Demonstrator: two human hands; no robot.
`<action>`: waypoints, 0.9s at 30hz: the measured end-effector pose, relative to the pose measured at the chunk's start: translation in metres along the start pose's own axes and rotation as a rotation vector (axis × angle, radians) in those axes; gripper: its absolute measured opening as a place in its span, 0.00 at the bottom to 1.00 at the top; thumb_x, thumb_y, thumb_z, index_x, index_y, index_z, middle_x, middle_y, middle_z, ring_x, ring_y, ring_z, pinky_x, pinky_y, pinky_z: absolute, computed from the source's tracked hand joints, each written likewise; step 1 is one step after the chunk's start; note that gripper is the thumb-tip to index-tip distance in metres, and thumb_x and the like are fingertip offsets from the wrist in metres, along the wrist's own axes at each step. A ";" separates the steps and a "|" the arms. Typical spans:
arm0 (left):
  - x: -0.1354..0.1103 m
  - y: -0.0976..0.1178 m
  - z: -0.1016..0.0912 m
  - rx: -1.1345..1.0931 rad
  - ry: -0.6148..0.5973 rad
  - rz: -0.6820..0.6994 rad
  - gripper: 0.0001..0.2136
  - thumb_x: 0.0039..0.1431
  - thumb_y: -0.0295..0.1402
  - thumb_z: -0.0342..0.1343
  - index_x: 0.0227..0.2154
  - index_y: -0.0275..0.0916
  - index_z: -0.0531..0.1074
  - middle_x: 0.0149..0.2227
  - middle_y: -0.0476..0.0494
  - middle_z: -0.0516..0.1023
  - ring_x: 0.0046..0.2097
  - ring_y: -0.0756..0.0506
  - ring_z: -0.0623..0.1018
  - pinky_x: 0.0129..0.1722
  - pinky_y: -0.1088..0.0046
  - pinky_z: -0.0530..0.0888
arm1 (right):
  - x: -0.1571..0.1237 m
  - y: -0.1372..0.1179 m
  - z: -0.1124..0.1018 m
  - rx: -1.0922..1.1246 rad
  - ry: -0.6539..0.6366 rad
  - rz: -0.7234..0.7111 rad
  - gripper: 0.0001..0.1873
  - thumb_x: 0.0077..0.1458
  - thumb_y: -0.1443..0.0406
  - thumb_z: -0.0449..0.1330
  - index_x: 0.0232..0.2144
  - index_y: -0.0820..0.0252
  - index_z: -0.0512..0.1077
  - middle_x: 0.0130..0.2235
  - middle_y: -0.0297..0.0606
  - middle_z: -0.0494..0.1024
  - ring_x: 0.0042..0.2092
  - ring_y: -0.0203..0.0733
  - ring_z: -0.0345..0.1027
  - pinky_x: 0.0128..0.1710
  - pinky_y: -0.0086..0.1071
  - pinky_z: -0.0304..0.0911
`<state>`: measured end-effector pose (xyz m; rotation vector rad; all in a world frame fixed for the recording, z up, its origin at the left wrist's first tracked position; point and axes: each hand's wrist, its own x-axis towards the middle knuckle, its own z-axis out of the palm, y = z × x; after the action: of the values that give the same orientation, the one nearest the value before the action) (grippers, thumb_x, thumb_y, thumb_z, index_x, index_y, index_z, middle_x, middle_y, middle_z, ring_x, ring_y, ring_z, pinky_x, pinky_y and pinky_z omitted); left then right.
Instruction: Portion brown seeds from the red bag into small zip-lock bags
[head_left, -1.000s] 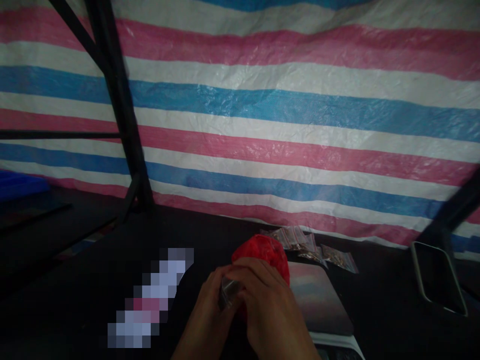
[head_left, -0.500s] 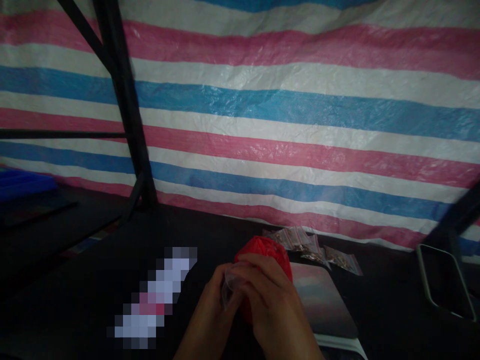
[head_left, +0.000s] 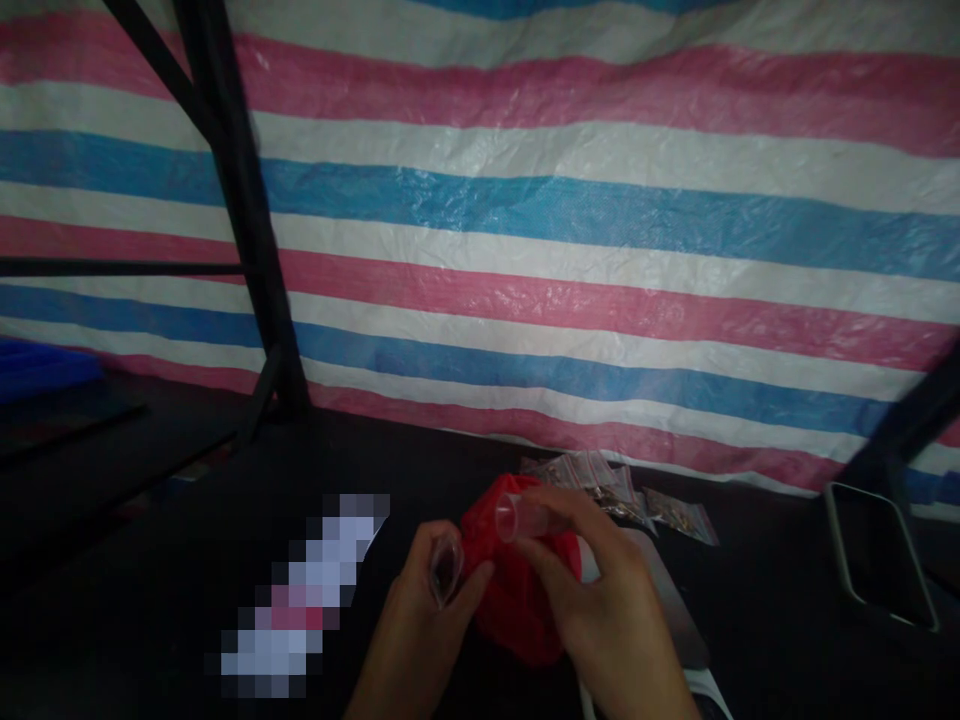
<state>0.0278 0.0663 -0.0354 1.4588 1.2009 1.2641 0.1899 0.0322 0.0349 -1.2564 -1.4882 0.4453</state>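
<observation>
In the lower middle, my left hand (head_left: 412,615) is closed around a small clear plastic bag (head_left: 445,568). The bag's mouth gapes toward me, and something dark shows inside. My right hand (head_left: 619,595) pinches a small clear plastic cup (head_left: 519,518) tilted on its side, its rim pointing left toward the bag. Between and behind both hands sits a crumpled red plastic bag (head_left: 517,610); its contents are hidden. Right of the red bag, partly covered by my right hand, lies a flat device with a metal plate (head_left: 681,612), which looks like a scale.
Several small zip bags (head_left: 679,515) with brownish pieces lie at the table's back. A phone (head_left: 881,555) rests at right. A blurred-out pale strip (head_left: 304,595) lies at left on the black table (head_left: 360,460). Behind stand a dark metal post (head_left: 251,215) and striped sheeting (head_left: 570,210).
My hands, close together before, have moved apart. My right hand has shifted right, and the clear cup in it now shows. The small bag's open mouth is now visible in my left hand.
</observation>
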 end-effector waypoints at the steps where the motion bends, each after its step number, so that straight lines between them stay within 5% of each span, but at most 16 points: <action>1: 0.000 -0.001 0.000 0.041 0.016 0.002 0.08 0.60 0.40 0.61 0.34 0.46 0.67 0.31 0.54 0.72 0.33 0.45 0.76 0.33 0.70 0.74 | 0.001 0.004 -0.007 -0.026 -0.007 0.038 0.15 0.56 0.71 0.63 0.44 0.49 0.81 0.46 0.35 0.85 0.47 0.46 0.79 0.52 0.38 0.71; 8: -0.007 0.001 0.005 0.181 0.047 -0.083 0.17 0.53 0.42 0.66 0.37 0.48 0.63 0.33 0.55 0.71 0.36 0.42 0.78 0.38 0.65 0.76 | -0.008 0.033 -0.013 -0.347 -0.304 0.164 0.24 0.47 0.81 0.54 0.38 0.54 0.80 0.43 0.39 0.85 0.45 0.47 0.78 0.46 0.37 0.67; 14: -0.012 0.005 0.016 -0.006 -0.004 -0.119 0.17 0.47 0.36 0.66 0.37 0.47 0.63 0.34 0.52 0.76 0.38 0.41 0.80 0.38 0.65 0.78 | -0.011 0.023 0.011 -0.361 -0.349 0.131 0.26 0.45 0.81 0.55 0.40 0.52 0.80 0.45 0.36 0.85 0.49 0.49 0.77 0.49 0.38 0.65; 19: -0.006 0.004 0.002 -0.009 0.145 -0.088 0.13 0.41 0.30 0.57 0.33 0.46 0.65 0.32 0.52 0.74 0.36 0.42 0.79 0.35 0.65 0.78 | -0.011 0.022 0.011 -0.427 -0.372 0.165 0.25 0.47 0.81 0.56 0.42 0.53 0.79 0.49 0.39 0.83 0.51 0.52 0.77 0.51 0.41 0.66; 27: -0.001 0.003 -0.014 0.151 0.317 -0.039 0.14 0.42 0.34 0.56 0.35 0.48 0.62 0.29 0.55 0.68 0.30 0.43 0.75 0.28 0.66 0.74 | -0.009 0.019 0.009 -0.627 -0.405 0.175 0.29 0.48 0.83 0.54 0.46 0.51 0.77 0.52 0.38 0.83 0.49 0.52 0.78 0.48 0.42 0.65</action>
<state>0.0144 0.0646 -0.0304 1.3661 1.5560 1.4409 0.1894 0.0341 0.0122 -1.8792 -1.9563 0.3710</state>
